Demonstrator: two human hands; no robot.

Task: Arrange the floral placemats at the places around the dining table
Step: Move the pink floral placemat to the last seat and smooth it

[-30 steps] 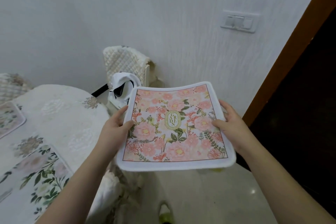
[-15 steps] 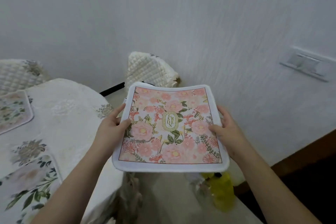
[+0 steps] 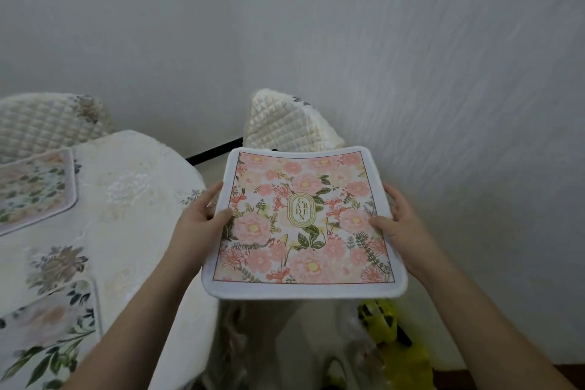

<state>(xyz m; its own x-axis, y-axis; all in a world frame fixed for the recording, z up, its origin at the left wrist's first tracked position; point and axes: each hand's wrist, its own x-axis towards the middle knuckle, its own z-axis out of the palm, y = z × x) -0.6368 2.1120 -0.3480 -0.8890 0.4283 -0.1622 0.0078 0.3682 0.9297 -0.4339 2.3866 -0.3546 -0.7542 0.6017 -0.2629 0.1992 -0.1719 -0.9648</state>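
Note:
I hold a pink floral placemat point(image 3: 304, 222) with a white border and a "GARDEN" emblem flat in the air, just right of the table's edge. My left hand point(image 3: 202, 218) grips its left edge, thumb on top. My right hand point(image 3: 399, 225) grips its right edge. The round dining table point(image 3: 136, 199) with a cream embroidered cloth lies to the left. Two other floral placemats rest on it: one at the far left point(image 3: 34, 190), one at the near left point(image 3: 47, 332).
A quilted cream chair back point(image 3: 285, 123) stands behind the held mat against the white wall. Another quilted chair point(image 3: 47, 120) sits at the table's far left. A yellow-green object point(image 3: 392, 336) and a plastic bag lie on the floor below the mat.
The view has swung left: the wall switch and the door frame have left the frame, and more of the table shows. Both hands keep the same grip on the mat.

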